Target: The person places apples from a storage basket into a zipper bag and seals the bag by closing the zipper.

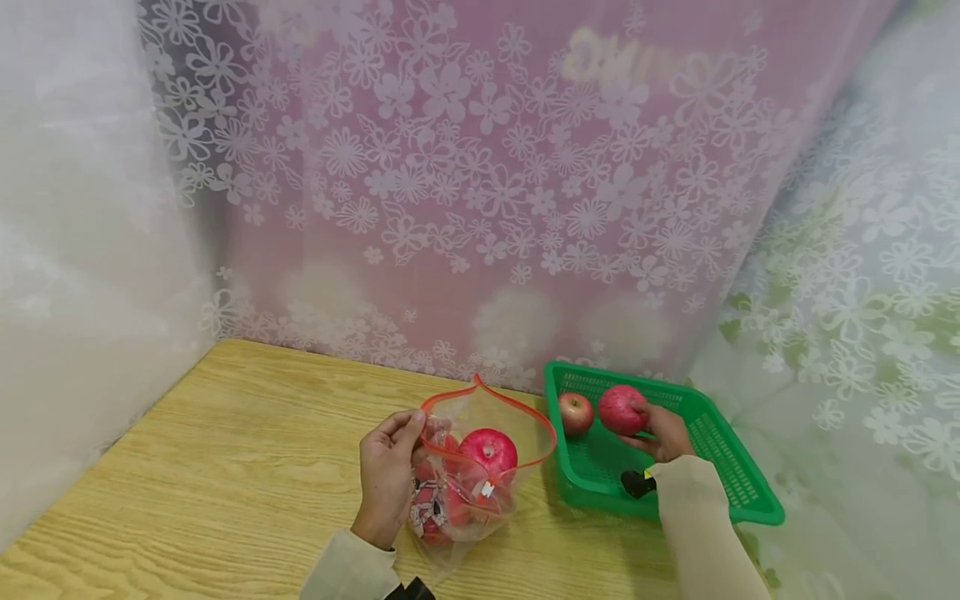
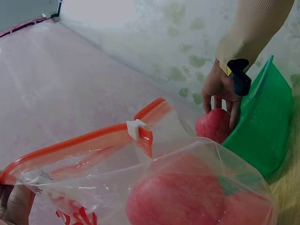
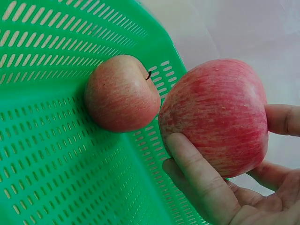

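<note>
My left hand [image 1: 386,475] pinches the orange rim of a clear zip bag [image 1: 480,508], holding its mouth wide. Inside the bag lie several red apples [image 1: 489,450]; a white slider [image 2: 134,129] sits on the zip strip in the left wrist view. My right hand [image 1: 663,432] grips a red apple [image 3: 218,117] between thumb and fingers, raised over the green basket [image 1: 592,493]. One paler apple [image 3: 123,93] rests in the basket's corner, just beside the held one in the right wrist view.
The basket stands on the right of the wooden table [image 1: 225,467], close to the back curtain [image 1: 480,208]. A flowered sheet [image 1: 862,333] hangs along the right side, and a pale sheet [image 1: 90,250] hangs on the left.
</note>
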The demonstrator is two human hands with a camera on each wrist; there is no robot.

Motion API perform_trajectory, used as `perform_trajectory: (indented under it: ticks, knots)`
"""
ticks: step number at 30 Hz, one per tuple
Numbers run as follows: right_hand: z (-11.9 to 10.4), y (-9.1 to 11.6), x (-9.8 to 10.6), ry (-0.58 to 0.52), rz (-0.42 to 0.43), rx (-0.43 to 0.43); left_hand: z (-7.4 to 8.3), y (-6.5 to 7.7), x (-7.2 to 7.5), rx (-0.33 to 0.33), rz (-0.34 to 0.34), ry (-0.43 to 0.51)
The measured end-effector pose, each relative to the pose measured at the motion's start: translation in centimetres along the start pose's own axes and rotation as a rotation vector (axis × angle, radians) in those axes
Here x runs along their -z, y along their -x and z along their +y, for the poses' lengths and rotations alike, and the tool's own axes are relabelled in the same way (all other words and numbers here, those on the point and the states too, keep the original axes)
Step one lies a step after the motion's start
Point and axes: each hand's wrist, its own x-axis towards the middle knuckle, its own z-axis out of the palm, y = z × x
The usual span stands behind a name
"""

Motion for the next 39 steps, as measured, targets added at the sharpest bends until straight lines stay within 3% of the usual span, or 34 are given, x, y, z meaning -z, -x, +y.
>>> perform_trajectory:
  ticks: [29,39]
  knots:
    - [0.4,4.5,-1.1,0.035,-0.164,0.083,-0.1,0.4,-0.4,-0.002,-0.004,-0.030]
    - [0.8,5.8,-1.2,0.059,-0.183,0.104,-0.1,0.5,-0.4,-0.007,-0.006,-0.011]
